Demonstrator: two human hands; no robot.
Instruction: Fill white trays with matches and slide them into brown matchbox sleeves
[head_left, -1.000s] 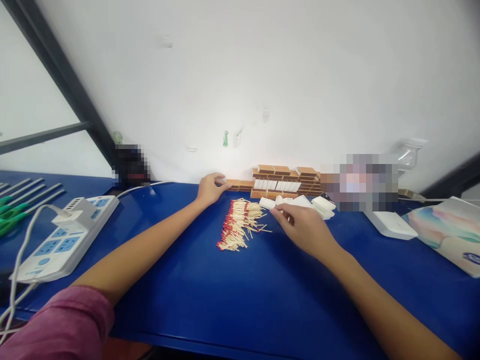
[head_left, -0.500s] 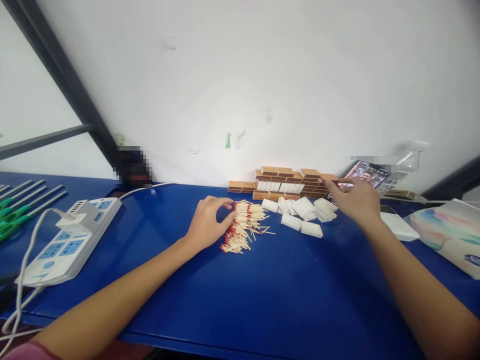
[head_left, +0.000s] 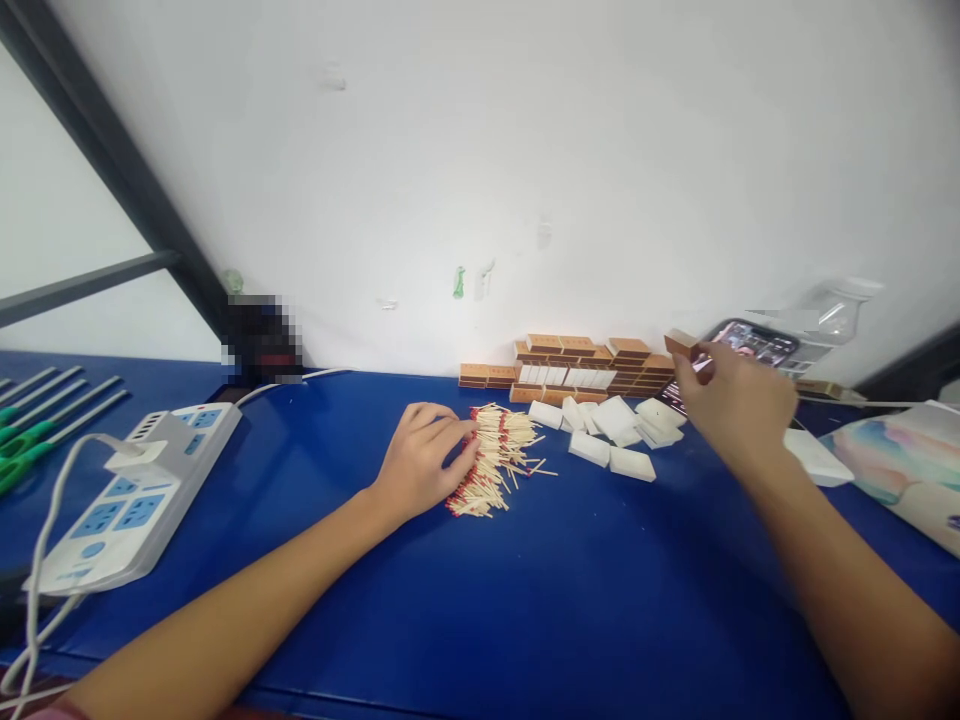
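Note:
In the head view my right hand (head_left: 739, 400) pinches a brown matchbox (head_left: 680, 345) between thumb and fingers. It holds the box raised at the right end of the stacked matchboxes (head_left: 634, 365), in front of a leaning phone (head_left: 739, 345). My left hand (head_left: 427, 455) rests at the left edge of a heap of red-tipped matches (head_left: 499, 455). Its fingers are curved and its thumb is apart from them, both at the match heads; the fingertips are partly hidden. Several white matchbox trays (head_left: 615, 418) lie loosely between the heap and my right hand.
A white power strip (head_left: 135, 500) with cables sits at the left, beside green-handled tools (head_left: 45, 435). A clear plastic bottle (head_left: 840, 320), a white box (head_left: 817, 460) and a pastel-coloured pack (head_left: 900, 460) are at the right. The wall (head_left: 420, 180) bounds the blue table (head_left: 525, 610).
My right hand has lifted the matchbox off the right end of the stack, up and slightly right. My left hand has closed in a little on the match heads.

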